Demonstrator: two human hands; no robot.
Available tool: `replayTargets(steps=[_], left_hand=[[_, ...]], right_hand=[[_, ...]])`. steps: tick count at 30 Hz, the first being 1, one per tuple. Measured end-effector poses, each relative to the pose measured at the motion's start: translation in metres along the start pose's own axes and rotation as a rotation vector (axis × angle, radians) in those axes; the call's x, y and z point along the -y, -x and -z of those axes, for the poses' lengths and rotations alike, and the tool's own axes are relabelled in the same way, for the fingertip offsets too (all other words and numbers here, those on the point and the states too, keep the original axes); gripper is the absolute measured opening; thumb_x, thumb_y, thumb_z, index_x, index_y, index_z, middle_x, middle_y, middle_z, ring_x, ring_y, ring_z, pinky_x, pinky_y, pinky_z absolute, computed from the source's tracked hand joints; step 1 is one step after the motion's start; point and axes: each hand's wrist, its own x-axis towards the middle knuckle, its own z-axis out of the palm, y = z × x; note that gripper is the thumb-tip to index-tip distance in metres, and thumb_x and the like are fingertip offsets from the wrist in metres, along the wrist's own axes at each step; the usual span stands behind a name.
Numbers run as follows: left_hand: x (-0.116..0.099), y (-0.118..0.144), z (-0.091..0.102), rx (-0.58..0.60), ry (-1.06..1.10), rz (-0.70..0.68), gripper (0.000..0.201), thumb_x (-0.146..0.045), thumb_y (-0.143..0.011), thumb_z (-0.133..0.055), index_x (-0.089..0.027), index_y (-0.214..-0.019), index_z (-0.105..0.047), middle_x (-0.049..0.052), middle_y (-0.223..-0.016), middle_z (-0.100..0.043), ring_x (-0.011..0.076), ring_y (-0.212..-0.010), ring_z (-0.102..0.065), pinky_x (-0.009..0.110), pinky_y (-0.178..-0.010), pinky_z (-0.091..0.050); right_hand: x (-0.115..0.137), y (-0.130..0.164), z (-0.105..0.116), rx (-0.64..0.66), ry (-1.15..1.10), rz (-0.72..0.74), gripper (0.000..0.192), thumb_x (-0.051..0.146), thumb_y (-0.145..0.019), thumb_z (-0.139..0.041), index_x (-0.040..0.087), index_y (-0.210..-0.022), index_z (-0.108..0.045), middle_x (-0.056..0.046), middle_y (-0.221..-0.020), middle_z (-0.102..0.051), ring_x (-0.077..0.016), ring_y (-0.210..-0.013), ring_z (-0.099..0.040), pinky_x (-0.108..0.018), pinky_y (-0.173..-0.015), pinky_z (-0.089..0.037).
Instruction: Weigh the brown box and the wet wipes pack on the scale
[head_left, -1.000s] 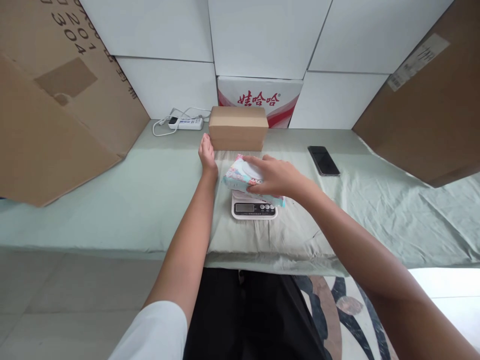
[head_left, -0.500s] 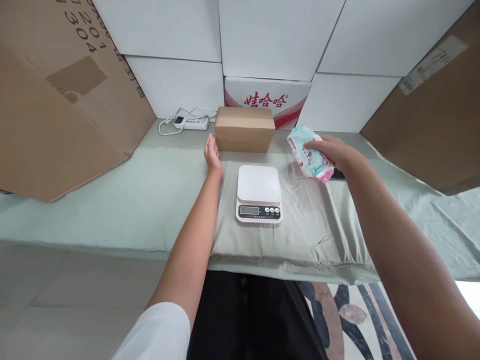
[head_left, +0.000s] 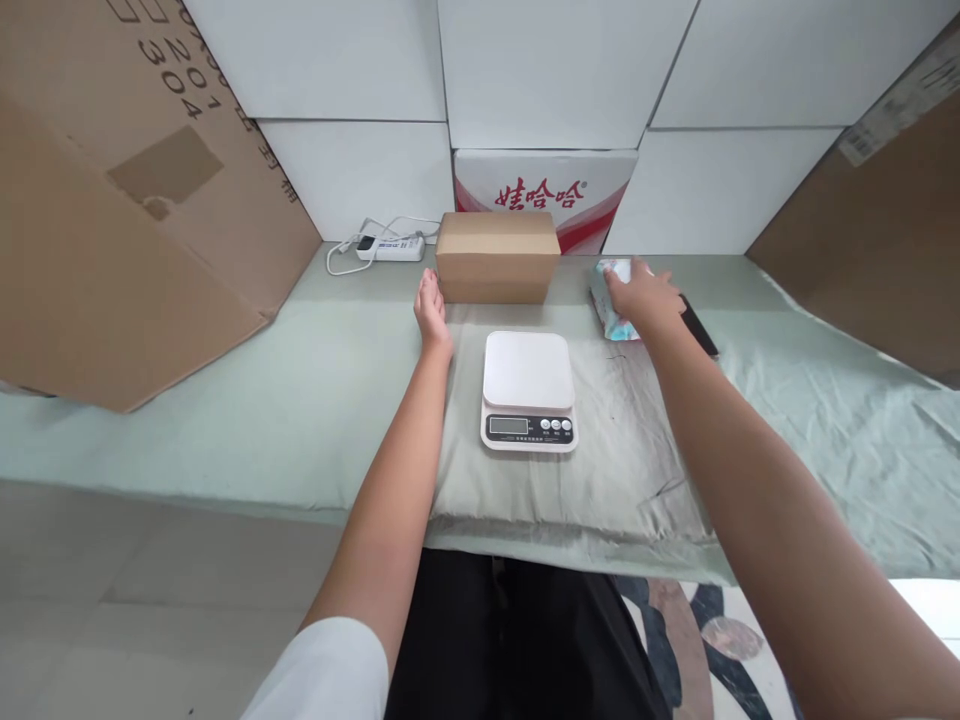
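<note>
**Pastel pack set down by the phone**

Pastel-printed wipes pack (head_left: pixel 609 300) lay on the green-clothed desk (head_left: pixel 225 400) beside the phone (head_left: pixel 699 328), my right hand (head_left: pixel 642 297) flat over it, grip unclear. Left hand (head_left: pixel 433 310) rested open by the brown carton (head_left: pixel 497 257). I judged release next; scale (head_left: pixel 529 388) stood bare.

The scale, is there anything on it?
Empty. The scale has a bare white top; the right hand presses the wipes pack onto the cloth beside it.

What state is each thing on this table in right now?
kitchen scale: platform bare, display reading too small to tell.
cardboard box: closed, upright behind the scale.
soft pack: lying on the cloth under the right hand.
phone: screen dark.
left hand: resting open beside the box.
</note>
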Motion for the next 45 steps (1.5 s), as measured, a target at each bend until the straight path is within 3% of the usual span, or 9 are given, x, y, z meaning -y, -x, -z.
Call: replayTargets(steps=[7,12,16,19,22,26,30,40,45], left_hand=[[-0.002,-0.001,-0.001,-0.022,0.008,0.024,0.067,-0.053,-0.112,-0.032,-0.021,-0.170,-0.042,0.008,-0.181,-0.039,0.0152,-0.169,-0.033,0.029,-0.136,-0.029],[-0.001,-0.003,0.000,0.013,-0.008,0.050,0.068,-0.051,-0.112,-0.036,-0.018,-0.171,-0.040,0.010,-0.179,-0.041,0.0184,-0.168,-0.036,0.032,-0.137,-0.029],[0.007,-0.009,0.004,0.068,-0.056,-0.004,0.070,-0.058,-0.110,-0.044,-0.020,-0.169,-0.044,0.008,-0.179,-0.042,0.0183,-0.169,-0.035,0.032,-0.139,-0.025],[0.012,-0.013,0.007,0.065,-0.103,-0.032,0.071,-0.062,-0.107,-0.049,-0.022,-0.166,-0.049,0.006,-0.180,-0.040,0.0190,-0.170,-0.033,0.033,-0.139,-0.023],[0.015,-0.015,0.008,0.060,-0.133,-0.040,0.069,-0.058,-0.107,-0.049,-0.021,-0.166,-0.049,0.007,-0.180,-0.040,0.0195,-0.170,-0.033,0.035,-0.140,-0.023],[0.013,-0.016,0.010,0.095,-0.127,-0.077,0.072,-0.061,-0.103,-0.054,-0.019,-0.161,-0.055,0.011,-0.175,-0.048,0.0235,-0.169,-0.036,0.037,-0.140,-0.024],[0.004,0.001,0.008,0.183,-0.124,-0.167,0.083,-0.076,-0.092,-0.063,-0.023,-0.156,-0.060,0.011,-0.172,-0.053,0.0298,-0.169,-0.036,0.041,-0.140,-0.026],[-0.046,0.146,0.036,0.291,-0.188,-0.334,0.077,-0.080,-0.086,-0.070,-0.028,-0.143,-0.069,0.013,-0.162,-0.063,0.0369,-0.160,-0.050,0.050,-0.135,-0.038],[-0.038,0.180,0.057,0.260,-0.191,-0.310,0.072,-0.077,-0.089,-0.068,-0.026,-0.139,-0.069,0.017,-0.156,-0.067,0.0384,-0.155,-0.056,0.055,-0.132,-0.042]], right_hand=[[0.000,-0.005,-0.008,-0.035,-0.010,-0.015,0.076,0.065,-0.103,-0.054,0.023,-0.165,-0.050,-0.033,-0.164,-0.045,-0.0583,-0.147,-0.047,-0.081,-0.103,-0.042],[0.017,0.000,-0.043,-0.267,-0.183,0.464,0.078,0.064,-0.108,-0.041,0.020,-0.173,-0.037,-0.021,-0.181,-0.030,-0.0487,-0.171,-0.012,-0.081,-0.130,-0.002],[0.054,-0.008,-0.084,-0.013,-0.745,0.703,0.101,0.088,-0.096,-0.030,0.027,-0.176,-0.024,-0.007,-0.184,-0.028,-0.0310,-0.173,-0.019,-0.057,-0.142,-0.013],[0.077,-0.018,-0.104,0.142,-1.097,0.574,0.115,0.096,-0.087,-0.035,0.032,-0.178,-0.008,-0.001,-0.185,-0.025,-0.0251,-0.173,-0.021,-0.050,-0.141,-0.024],[0.081,-0.022,-0.109,0.289,-1.221,0.463,0.102,0.081,-0.094,-0.042,0.033,-0.178,-0.009,-0.001,-0.183,-0.029,-0.0228,-0.170,-0.030,-0.050,-0.137,-0.032],[0.063,-0.014,-0.100,0.324,-1.191,0.547,0.083,0.063,-0.104,-0.041,0.026,-0.176,-0.024,-0.005,-0.182,-0.032,-0.0203,-0.169,-0.028,-0.047,-0.136,-0.030],[0.033,0.013,-0.078,0.148,-1.117,0.654,0.092,0.078,-0.098,-0.044,0.033,-0.175,-0.025,-0.002,-0.183,-0.027,-0.0241,-0.171,-0.023,-0.047,-0.139,-0.026],[-0.065,0.132,-0.057,-0.057,-1.024,0.703,0.098,0.082,-0.098,-0.042,0.046,-0.177,0.003,-0.003,-0.184,-0.022,-0.0318,-0.162,-0.041,-0.058,-0.129,-0.044],[-0.083,0.153,-0.062,-0.140,-1.007,0.701,0.092,0.080,-0.099,-0.042,0.044,-0.177,-0.010,-0.008,-0.180,-0.031,-0.0356,-0.163,-0.040,-0.064,-0.125,-0.045]])
